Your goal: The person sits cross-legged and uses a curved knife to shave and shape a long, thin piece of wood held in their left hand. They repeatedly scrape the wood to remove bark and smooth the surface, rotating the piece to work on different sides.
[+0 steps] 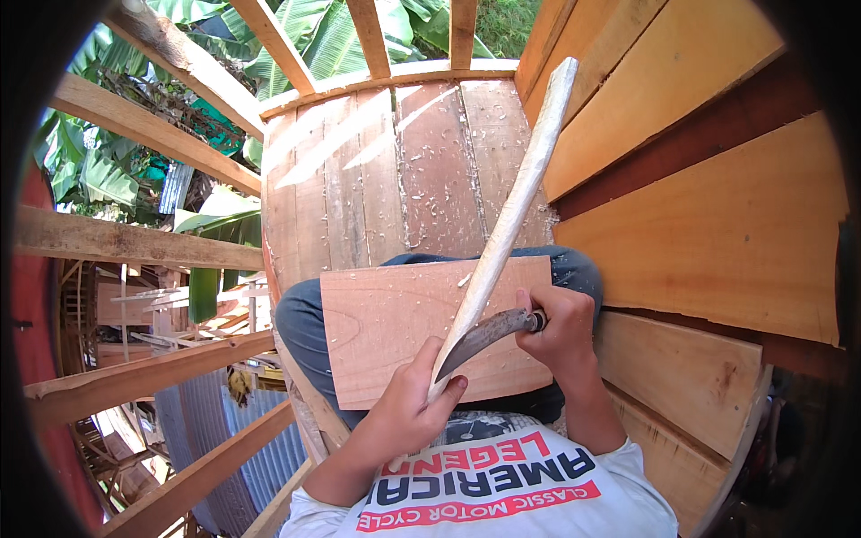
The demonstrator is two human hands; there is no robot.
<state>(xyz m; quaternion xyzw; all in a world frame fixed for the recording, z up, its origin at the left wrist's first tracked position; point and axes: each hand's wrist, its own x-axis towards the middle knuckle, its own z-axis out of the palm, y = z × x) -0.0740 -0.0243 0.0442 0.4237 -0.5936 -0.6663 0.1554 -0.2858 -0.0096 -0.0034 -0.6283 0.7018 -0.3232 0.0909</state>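
Note:
My left hand (415,399) is closed round the lower end of a long, pale, peeled wooden stick (509,220). The stick slants up and away to the right, well past my knees. In my right hand (560,325) is the handle of a knife with a curved, dark blade (489,336). The blade reaches left, and its tip end lies against the stick just above my left fingers. Under both hands a flat wooden board (386,314) rests across my crossed legs, with a few shavings on it.
A plank floor (359,197) strewn with pale shavings stretches ahead. Wooden rails (143,242) line the left side, with banana leaves (309,45) and corrugated sheets (211,430) beyond. A wall of broad boards (700,233) rises close on my right, near the stick's far end.

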